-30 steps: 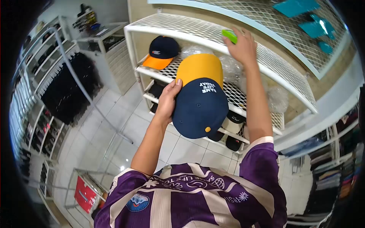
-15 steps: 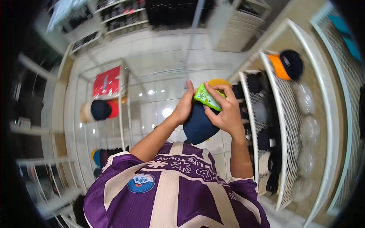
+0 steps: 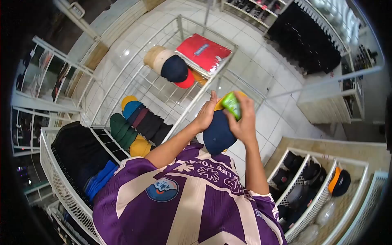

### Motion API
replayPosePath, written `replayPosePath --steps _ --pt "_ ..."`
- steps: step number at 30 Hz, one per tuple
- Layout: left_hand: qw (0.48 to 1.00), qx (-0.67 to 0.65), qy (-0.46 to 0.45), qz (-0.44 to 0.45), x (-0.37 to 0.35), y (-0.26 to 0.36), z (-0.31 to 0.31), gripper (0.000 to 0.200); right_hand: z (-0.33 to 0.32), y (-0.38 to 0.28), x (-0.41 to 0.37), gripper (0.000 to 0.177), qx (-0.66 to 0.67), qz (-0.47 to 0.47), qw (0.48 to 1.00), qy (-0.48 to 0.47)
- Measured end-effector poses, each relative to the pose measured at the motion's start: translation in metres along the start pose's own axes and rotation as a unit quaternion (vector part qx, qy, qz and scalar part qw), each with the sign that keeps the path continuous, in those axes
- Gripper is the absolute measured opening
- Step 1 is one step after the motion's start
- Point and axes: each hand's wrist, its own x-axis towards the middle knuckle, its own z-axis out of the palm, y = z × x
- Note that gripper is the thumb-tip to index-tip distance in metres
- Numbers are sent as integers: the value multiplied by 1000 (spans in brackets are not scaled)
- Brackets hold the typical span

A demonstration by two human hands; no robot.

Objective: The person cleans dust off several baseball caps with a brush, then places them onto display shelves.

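Observation:
A navy baseball cap (image 3: 219, 132) with a yellow brim is in front of my chest, crown toward me. My left hand (image 3: 207, 114) is at the cap's left side, thumb pointing up along the brim; its other fingers are hidden, apparently under the cap. In my right hand (image 3: 245, 122) is a small bright green packet (image 3: 232, 106) with a pale print, gripped between thumb and fingers over the front of the crown and the brim. Motion blurs the right fingers a little.
A white-framed glass rack (image 3: 179, 20) ahead holds a red bagged garment (image 3: 203, 52) and a row of caps (image 3: 174, 68). More caps (image 3: 141, 118) are stacked at left, beside a mesh bin (image 3: 67, 208) of dark clothing. Divided cap bins (image 3: 302, 183) stand at right.
My view has swung left, bringing the glass rack and stacked caps nearer the middle. The green packet has tilted more upright in my right hand, and the cap stays in front of me.

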Motion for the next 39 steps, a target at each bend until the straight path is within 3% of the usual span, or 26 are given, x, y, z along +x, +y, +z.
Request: replayPosePath --steps 1,2,3,4,5,6,8,11,13,14,15,17,19,21,23,25,29,32,34,36,37,39 --pt "1000 -5 10 0 0 16 -15 111 14 -9 10 65 7 -66 996 -66" --pt "1000 -5 0 8 -2 32 -28 111 24 -9 25 63 2 -88 994 -64" --pt "1000 -5 -10 15 -3 40 -41 110 37 -2 39 63 -1 -68 997 -33" --pt "998 34 54 12 6 30 -56 110 46 2 55 64 -5 -5 1000 -12" --pt "998 31 61 10 9 20 -68 110 54 2 67 65 -9 59 998 9" --pt "996 21 88 9 6 30 -74 109 64 -2 71 65 -8 59 998 3" --pt "990 3 142 10 4 47 -85 108 82 -12 78 65 -4 -77 996 -51" --pt "995 -57 76 35 9 35 -106 106 96 -24 84 64 43 -63 988 -132" --pt "996 -64 67 13 5 45 -112 104 108 -17 97 61 8 5 999 -46" --pt "993 -25 119 12 4 46 -111 104 112 -18 95 61 18 13 999 -46" --pt "985 17 170 13 5 48 -113 103 113 -23 93 62 18 -40 996 -83" --pt "991 7 130 37 11 39 -123 101 112 -42 89 62 50 -98 975 -191" --pt "994 -6 89 60 12 39 -129 99 116 -25 102 63 30 -76 987 -141" --pt "986 79 145 18 8 53 -131 94 120 -18 113 62 -4 18 998 -59" --pt "980 65 185 35 8 59 -125 95 124 -26 108 61 -2 -49 994 -102" --pt "986 -25 152 63 20 40 -130 100 123 -41 105 61 28 -94 976 -195" --pt "989 11 140 50 26 9 -139 105 129 -16 121 62 16 12 999 -35" --pt "973 -28 221 65 30 13 -135 106 129 -37 110 65 32 -117 982 -148" --pt "991 -18 108 74 13 53 -136 105 130 -24 118 65 45 -88 989 -110" --pt "992 29 110 60 11 46 -147 99 132 -15 128 65 48 13 998 -43" --pt "990 75 111 46 9 43 -149 93 132 -16 124 65 49 14 998 -45" --pt "991 29 118 55 6 53 -141 92 134 -25 116 64 38 -104 989 -100"
